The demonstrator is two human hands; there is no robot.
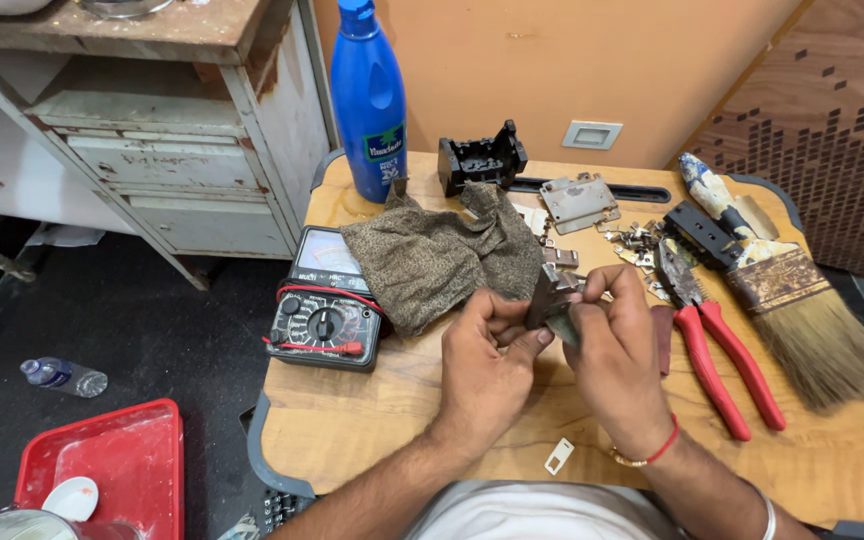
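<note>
Small dark metal part (550, 298): pinched between the fingertips of both hands above the middle of the wooden table (372, 420). Left hand (487, 370): fingers curled closed round the part's lower left side, thumb pressing it. Right hand (614, 350): fingers closed on the part from the right, red thread and bangle at the wrist. Brown patterned cloth (437, 258): crumpled, just left of the hands, overlapping the analogue multimeter (324, 312) by the table's left edge. Red-handled pliers (712, 340): just right of the right hand. Wide paintbrush (792, 300): beyond the pliers, toward the right edge. Loose small metal pieces (632, 242) and a grey metal plate (578, 202): behind the hands. Black plastic housing (480, 160) and blue bottle (368, 100): along the far edge. Small white tab (558, 456): near the near edge. Red tray (102, 465): on the floor, off the near left corner.
</note>
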